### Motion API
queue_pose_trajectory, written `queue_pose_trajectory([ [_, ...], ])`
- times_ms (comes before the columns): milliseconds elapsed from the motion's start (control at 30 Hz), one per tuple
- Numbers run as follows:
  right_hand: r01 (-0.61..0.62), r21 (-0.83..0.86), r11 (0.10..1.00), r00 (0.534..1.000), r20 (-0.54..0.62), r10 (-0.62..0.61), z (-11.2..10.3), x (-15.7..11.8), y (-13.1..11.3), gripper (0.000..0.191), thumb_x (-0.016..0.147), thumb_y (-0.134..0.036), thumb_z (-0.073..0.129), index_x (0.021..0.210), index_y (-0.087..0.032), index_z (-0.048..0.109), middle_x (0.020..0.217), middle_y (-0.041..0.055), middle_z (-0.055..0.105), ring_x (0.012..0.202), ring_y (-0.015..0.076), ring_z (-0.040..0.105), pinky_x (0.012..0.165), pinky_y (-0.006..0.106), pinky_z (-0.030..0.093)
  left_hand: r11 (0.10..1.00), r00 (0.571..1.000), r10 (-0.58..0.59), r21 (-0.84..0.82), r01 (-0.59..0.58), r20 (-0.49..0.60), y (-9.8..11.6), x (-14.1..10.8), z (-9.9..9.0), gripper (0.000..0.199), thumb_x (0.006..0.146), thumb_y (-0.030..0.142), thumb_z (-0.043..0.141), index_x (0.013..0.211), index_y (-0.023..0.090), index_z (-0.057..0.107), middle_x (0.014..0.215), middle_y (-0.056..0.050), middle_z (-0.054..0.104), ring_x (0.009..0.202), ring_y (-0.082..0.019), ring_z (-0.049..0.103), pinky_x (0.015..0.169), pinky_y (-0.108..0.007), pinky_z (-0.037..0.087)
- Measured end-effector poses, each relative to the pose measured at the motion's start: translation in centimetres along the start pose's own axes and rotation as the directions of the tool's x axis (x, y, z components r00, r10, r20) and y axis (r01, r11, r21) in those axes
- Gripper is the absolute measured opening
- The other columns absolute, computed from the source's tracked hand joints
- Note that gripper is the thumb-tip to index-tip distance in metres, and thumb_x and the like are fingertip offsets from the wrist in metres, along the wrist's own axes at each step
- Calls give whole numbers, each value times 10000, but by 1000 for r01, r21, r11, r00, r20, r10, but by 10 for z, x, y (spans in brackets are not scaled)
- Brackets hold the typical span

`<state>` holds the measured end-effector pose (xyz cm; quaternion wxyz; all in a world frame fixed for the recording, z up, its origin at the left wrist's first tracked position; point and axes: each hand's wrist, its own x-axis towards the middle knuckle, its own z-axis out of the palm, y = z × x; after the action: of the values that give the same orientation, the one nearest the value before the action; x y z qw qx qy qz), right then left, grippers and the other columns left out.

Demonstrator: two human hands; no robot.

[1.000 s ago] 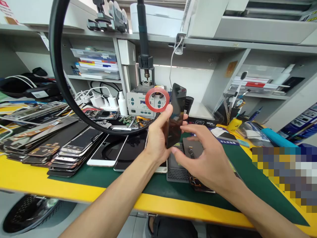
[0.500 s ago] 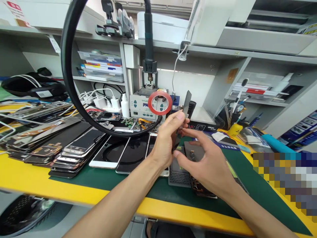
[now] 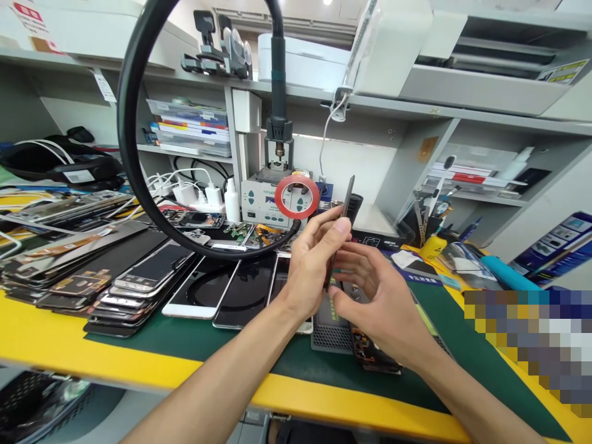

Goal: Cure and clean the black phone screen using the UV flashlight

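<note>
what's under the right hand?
Below the right hand, a stack of phone parts shows, with a grey honeycomb mat at its left. The hand covers much of the stack's top; whether the mat runs beneath can't be seen.

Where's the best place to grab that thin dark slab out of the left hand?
Probably the upper end of the thin dark slab, coming from above and pinching both flat faces. It stands steeply, slightly tilted and nearly edge-on to the camera, with that end sticking out above the left hand.
</note>
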<state>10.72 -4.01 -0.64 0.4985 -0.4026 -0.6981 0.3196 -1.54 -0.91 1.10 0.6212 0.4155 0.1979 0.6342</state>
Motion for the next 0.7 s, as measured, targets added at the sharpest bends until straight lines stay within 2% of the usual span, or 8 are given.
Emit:
queue_pose_trajectory([
  [167, 18, -5, 1000, 1000, -20, -18, -2, -3, 0, 549, 752, -144, 700, 1254, -240, 500, 1233, 62, 618, 1090, 196, 645, 945, 350, 570, 997, 999, 46, 56, -48, 25, -5, -2, 0, 474, 821, 463, 753, 1238, 262, 646, 1145, -45, 645, 1003, -164, 615, 870, -266, 474],
  [367, 44, -38, 998, 998, -44, -45, -5, -3, -3, 603, 725, -132, 687, 1288, -228, 495, 1225, 74, 618, 1071, 201, 639, 861, 312, 577, 995, 995, 56, 80, -62, 77, -7, 1, -3, 456, 830, 442, 752, 1245, 281, 654, 1165, -45, 641, 1018, -159, 617, 914, -281, 469],
  [533, 50, -66, 997, 997, -48, -53, -11, 0, -9, 569, 736, -143, 671, 1274, -242, 516, 1232, 68, 619, 1049, 201, 641, 821, 307, 578, 991, 979, 46, 116, -70, 201, -2, 4, -8, 492, 812, 364, 781, 1278, 271, 650, 1199, -73, 646, 1110, -222, 614, 936, -331, 486],
  [700, 62, -73, 995, 996, -67, -66, -19, 2, -9, 552, 719, -144, 664, 1247, -219, 521, 1204, 76, 635, 1107, 221, 634, 863, 327, 575, 955, 933, -34, 287, -75, 359, 11, 5, -18, 687, 760, 254, 825, 1392, 315, 564, 1309, -74, 613, 1250, -267, 551, 1044, -386, 446],
])
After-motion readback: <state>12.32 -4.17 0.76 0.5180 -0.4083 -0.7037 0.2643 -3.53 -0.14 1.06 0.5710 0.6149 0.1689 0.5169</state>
